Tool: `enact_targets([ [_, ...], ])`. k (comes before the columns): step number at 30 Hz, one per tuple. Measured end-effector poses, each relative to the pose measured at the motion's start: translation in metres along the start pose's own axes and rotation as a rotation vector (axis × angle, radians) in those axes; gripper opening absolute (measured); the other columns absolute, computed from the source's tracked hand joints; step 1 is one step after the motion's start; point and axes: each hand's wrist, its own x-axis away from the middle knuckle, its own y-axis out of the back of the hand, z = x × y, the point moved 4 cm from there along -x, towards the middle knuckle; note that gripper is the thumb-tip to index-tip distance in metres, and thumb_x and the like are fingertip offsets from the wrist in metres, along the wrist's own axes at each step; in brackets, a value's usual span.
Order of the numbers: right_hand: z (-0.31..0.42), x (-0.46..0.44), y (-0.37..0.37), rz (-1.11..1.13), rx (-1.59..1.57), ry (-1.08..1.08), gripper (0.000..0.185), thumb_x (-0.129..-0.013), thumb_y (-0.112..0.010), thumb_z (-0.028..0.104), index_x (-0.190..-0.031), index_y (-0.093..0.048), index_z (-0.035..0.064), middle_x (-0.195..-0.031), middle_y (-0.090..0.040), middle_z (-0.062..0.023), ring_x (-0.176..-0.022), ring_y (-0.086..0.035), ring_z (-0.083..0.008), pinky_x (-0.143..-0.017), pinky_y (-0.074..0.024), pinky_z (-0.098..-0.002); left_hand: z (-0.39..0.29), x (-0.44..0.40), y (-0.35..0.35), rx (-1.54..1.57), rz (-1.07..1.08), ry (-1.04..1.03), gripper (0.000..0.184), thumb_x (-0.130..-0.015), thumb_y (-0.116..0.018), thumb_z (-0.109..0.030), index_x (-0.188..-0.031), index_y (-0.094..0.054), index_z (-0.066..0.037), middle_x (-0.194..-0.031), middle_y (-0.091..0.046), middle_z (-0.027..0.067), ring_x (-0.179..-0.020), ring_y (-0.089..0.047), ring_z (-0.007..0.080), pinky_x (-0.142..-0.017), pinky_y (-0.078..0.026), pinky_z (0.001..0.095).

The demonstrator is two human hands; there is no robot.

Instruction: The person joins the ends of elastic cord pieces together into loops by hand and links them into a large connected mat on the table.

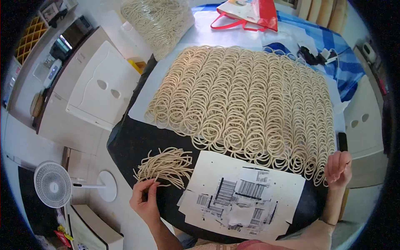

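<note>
My left hand point(146, 201) is at the lower left edge of a loose pile of beige cord-like strands point(164, 164). Its thumb and forefinger pinch the end of a beige strand. At the lower right corner of a broad sheet of overlapping beige rings point(246, 100), my right hand point(338, 168) is closed with its fingers drawn together; what they hold, if anything, is hidden. The rings lie in several long columns. Between my hands is a pale cardboard sheet point(246, 196) covered with barcode labels.
A clear bag of beige strands point(156, 21) stands at the back left, near a red and white bag point(250, 14). Dark cables point(310, 55) lie at the back right. A black object point(342, 141) is above my right hand. A white fan point(53, 184) stands left of the table.
</note>
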Motion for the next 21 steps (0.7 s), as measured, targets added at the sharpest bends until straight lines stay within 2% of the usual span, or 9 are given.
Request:
enact_targets([
  [3,-0.0023,-0.0017,0.0054,0.011,-0.052,-0.025,0.025,-0.085,-0.067,0.015,-0.069,-0.053,0.0020,-0.058,-0.051,-0.0069,-0.045,-0.048,-0.0125,-0.036,-0.0479,-0.0253,-0.0044,-0.0022,-0.0026,0.036,-0.026,0.002,0.015,-0.082,-0.063,0.008,-0.096,-0.065,0.004,-0.086,-0.061,0.0071,-0.078,-0.060,0.0136,-0.070,-0.047,0.0221],
  [6,-0.0042,-0.0017,0.0077,0.021,-0.076,-0.006,0.025,-0.086,-0.066,0.015,-0.070,-0.052,0.0017,-0.058,-0.051,-0.0075,-0.045,-0.048,-0.0127,-0.036,-0.0469,-0.0255,-0.0047,-0.0029,0.0017,-0.084,-0.078,-0.057,0.019,-0.083,-0.062,0.008,-0.101,-0.064,0.004,-0.086,-0.061,0.0071,-0.080,-0.061,0.0137,-0.071,-0.047,0.0222],
  [9,-0.0028,-0.0033,0.0091,0.020,-0.090,0.005,0.025,-0.086,-0.066,0.016,-0.070,-0.052,0.0020,-0.058,-0.050,-0.0072,-0.045,-0.047,-0.0127,-0.036,-0.0464,-0.0254,-0.0077,-0.0015,0.0023,-0.094,-0.123,0.056,0.022,-0.084,-0.060,0.009,-0.105,-0.064,0.004,-0.087,-0.062,0.0077,-0.080,-0.061,0.0135,-0.074,-0.047,0.0223],
  [12,-0.0034,-0.0047,0.0082,0.013,-0.060,-0.010,0.026,-0.087,-0.065,0.018,-0.071,-0.050,0.0035,-0.059,-0.048,-0.0059,-0.045,-0.045,-0.0121,-0.036,-0.0447,-0.0249,-0.0021,-0.0024,0.0011,-0.037,-0.111,0.063,0.026,-0.084,-0.060,0.008,-0.109,-0.064,0.004,-0.088,-0.063,0.0079,-0.076,-0.059,0.0111,-0.070,-0.046,0.0208],
  [13,-0.0037,-0.0071,0.0073,0.038,-0.043,-0.027,0.027,-0.089,-0.064,0.018,-0.071,-0.049,0.0046,-0.059,-0.047,-0.0051,-0.046,-0.043,-0.0115,-0.036,-0.0432,-0.0245,-0.0003,-0.0021,0.0025,-0.051,-0.096,0.058,0.024,-0.086,-0.059,0.006,-0.109,-0.064,0.004,-0.089,-0.064,0.0082,-0.073,-0.056,0.0092,-0.063,-0.044,0.0194],
  [14,-0.0043,-0.0087,0.0065,0.063,-0.025,-0.044,0.028,-0.090,-0.063,0.019,-0.072,-0.047,0.0058,-0.060,-0.045,-0.0042,-0.046,-0.041,-0.0110,-0.036,-0.0417,-0.0240,0.0010,-0.0015,0.0030,-0.058,-0.100,0.082,0.023,-0.087,-0.059,0.005,-0.109,-0.064,0.004,-0.089,-0.065,0.0081,-0.072,-0.056,0.0091,-0.062,-0.043,0.0191],
  [16,-0.0058,-0.0100,0.0061,0.068,-0.020,-0.052,0.028,-0.089,-0.064,0.019,-0.071,-0.047,0.0052,-0.060,-0.046,-0.0047,-0.047,-0.041,-0.0113,-0.036,-0.0420,-0.0243,0.0003,-0.0009,0.0038,-0.072,-0.107,0.127,0.021,-0.088,-0.058,0.004,-0.108,-0.064,0.004,-0.089,-0.065,0.0081,-0.072,-0.056,0.0088,-0.059,-0.042,0.0186],
  [21,-0.0082,-0.0100,0.0057,0.007,-0.008,-0.043,0.029,-0.084,-0.068,0.020,-0.066,-0.055,0.0016,-0.056,-0.051,-0.0072,-0.045,-0.048,-0.0149,-0.037,-0.0439,-0.0262,-0.0044,-0.0019,0.0006,-0.014,-0.125,0.050,0.021,-0.091,-0.056,-0.001,-0.110,-0.061,0.004,-0.089,-0.066,0.0086,-0.074,-0.057,0.0094,-0.059,-0.043,0.0192],
])
